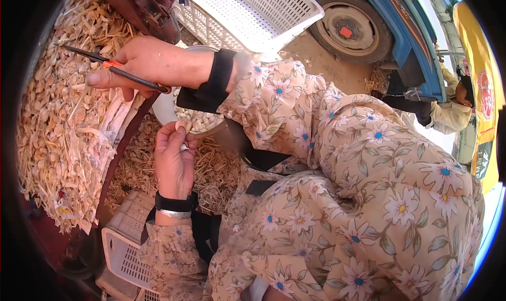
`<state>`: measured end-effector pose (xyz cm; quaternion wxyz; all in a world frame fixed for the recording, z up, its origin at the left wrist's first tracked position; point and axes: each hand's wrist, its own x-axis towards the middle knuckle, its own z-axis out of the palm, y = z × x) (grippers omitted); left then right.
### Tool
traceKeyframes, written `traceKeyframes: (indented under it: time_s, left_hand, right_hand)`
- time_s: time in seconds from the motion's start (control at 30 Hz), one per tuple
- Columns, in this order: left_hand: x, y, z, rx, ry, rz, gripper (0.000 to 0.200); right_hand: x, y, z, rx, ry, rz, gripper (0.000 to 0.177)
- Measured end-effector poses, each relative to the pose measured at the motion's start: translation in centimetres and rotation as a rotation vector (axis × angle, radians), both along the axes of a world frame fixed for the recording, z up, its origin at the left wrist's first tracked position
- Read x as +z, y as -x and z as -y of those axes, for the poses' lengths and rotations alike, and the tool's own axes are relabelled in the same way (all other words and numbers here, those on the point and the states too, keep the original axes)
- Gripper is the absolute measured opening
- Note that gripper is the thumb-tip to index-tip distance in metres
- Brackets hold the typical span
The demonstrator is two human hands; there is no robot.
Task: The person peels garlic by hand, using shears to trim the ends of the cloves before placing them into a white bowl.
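Note:
My right hand (145, 61) is wrapped round dark-handled scissors (113, 65) with an orange part at the pivot, over a big heap of garlic (58, 122). The blades point away over the heap. Lower in view, my left hand (173, 156) is closed, pinching a small pale garlic clove (184, 126) between thumb and fingers. Just beyond those fingertips, a round metal bowl (164, 111) holds peeled-looking white cloves (203, 122), partly covered by my right sleeve.
Dry stalks and husks (216, 169) cover the ground below the bowl. White plastic crates stand at the top (253, 16) and lower left (124, 253). A blue vehicle with a large wheel (350, 29) is at the upper right, near another person (448, 114).

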<state>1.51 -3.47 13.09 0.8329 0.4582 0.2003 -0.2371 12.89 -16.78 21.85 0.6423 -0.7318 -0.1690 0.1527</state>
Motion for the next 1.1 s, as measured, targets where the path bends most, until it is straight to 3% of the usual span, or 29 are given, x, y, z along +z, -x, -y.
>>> traceKeyframes:
  time_s: [0.1,0.2,0.23,0.27,0.33,0.4,0.47,0.57,0.6,0.67,0.73,0.87,1.0,1.03,1.1]
  left_hand:
    - [-0.7,-2.2,1.0,0.022,0.054,-0.119,0.034]
    - [-1.4,-3.2,0.4,0.04,-0.141,-0.117,0.05]
    - [-1.7,-3.2,-0.4,0.028,-0.146,0.039,0.056]
    - [-0.3,-3.1,-0.6,0.093,-0.22,0.011,0.047]
    - [2.5,-2.4,-1.6,-0.114,-0.177,0.226,0.034]
    - [4.6,-2.2,-3.8,-0.071,-0.61,0.529,0.024]
    - [6.9,-3.6,-5.1,0.243,-1.046,0.922,0.024]
    - [8.5,-7.5,-10.1,0.147,-2.185,1.25,0.027]
    - [8.3,-8.2,-12.4,0.083,-2.179,1.156,0.027]
    - [4.6,-8.3,-15.3,-0.081,-2.107,0.963,0.028]
    - [4.7,-7.8,-15.8,-0.057,-2.081,0.946,0.024]
    - [5.5,-6.7,-17.1,0.251,-1.849,0.792,0.019]
    - [5.6,-6.2,-19.2,0.235,-1.852,0.755,0.03]
    - [5.5,-6.2,-19.1,0.245,-1.705,0.759,0.036]
    - [5.7,-6.1,-18.3,0.102,-1.781,0.746,0.038]
  right_hand:
    - [-0.6,-0.2,0.0,-0.039,-0.056,-0.03,0.068]
    - [-1.7,-0.9,-0.3,-0.068,-0.071,-0.038,0.067]
    - [-1.8,-0.9,-0.2,-0.067,-0.048,-0.004,0.067]
    - [-1.6,-0.9,0.0,-0.046,-0.023,-0.008,0.068]
    - [-1.1,-0.7,0.5,-0.007,0.024,-0.008,0.069]
    - [-1.3,-0.6,0.3,-0.006,-0.006,-0.068,0.07]
    - [-1.3,-0.5,0.4,0.01,-0.038,-0.135,0.071]
    - [-2.6,-0.3,-0.4,0.062,-0.164,-0.236,0.072]
    - [-2.4,0.3,-0.9,0.1,-0.168,-0.421,0.072]
    - [-3.5,0.9,-1.6,0.18,-0.246,-0.554,0.071]
    - [-3.6,1.9,-2.1,0.246,-0.238,-0.662,0.07]
    - [-3.5,3.1,-3.5,0.338,-0.084,-0.671,0.069]
    - [-4.4,3.7,-4.6,0.369,-0.051,-0.68,0.069]
    - [-4.5,3.8,-4.8,0.381,-0.029,-0.676,0.069]
    - [-5.5,4.0,-5.5,0.414,-0.006,-0.679,0.069]
